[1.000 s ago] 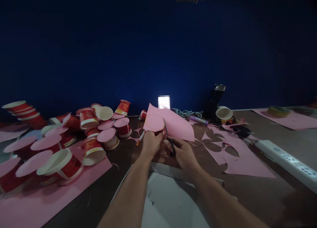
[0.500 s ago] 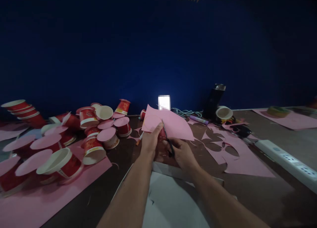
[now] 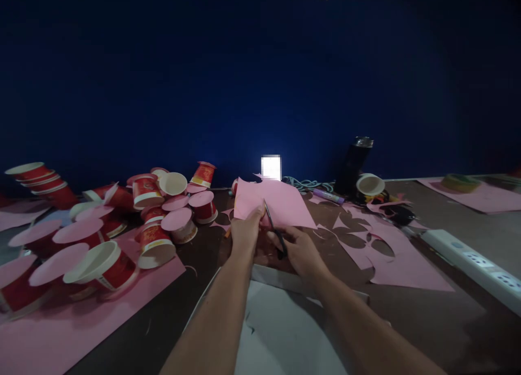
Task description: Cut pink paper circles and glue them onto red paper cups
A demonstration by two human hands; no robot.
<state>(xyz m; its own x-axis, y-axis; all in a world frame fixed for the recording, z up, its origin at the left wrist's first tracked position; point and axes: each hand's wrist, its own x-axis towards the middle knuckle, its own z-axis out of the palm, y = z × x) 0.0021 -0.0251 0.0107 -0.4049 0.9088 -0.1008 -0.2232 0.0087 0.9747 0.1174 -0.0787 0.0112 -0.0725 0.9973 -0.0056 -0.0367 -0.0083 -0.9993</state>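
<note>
A sheet of pink paper (image 3: 287, 201) is held up in front of me, its near edge gripped by my left hand (image 3: 247, 231) between thumb and fingers. My right hand (image 3: 300, 247) is closed on the black handles of a pair of scissors (image 3: 278, 236). The blades point up and away from me and lie against the paper, just right of my left thumb. How far apart the blades are is hard to see. Part of an orange stick-like thing (image 3: 227, 233) shows beside my left hand.
Red paper cups (image 3: 147, 191), several topped with pink discs (image 3: 179, 220), crowd the left side. Cut pink scraps (image 3: 401, 258) lie at right, near a white power strip (image 3: 472, 261). A dark bottle (image 3: 354, 166) and a purple tube (image 3: 328, 196) stand or lie behind. A white box (image 3: 285, 326) is below my arms.
The pink sheet has turned and tilted a little in my left hand, its outline shifting. The scissors remain at the paper in my right hand. The whole view has shifted slightly.
</note>
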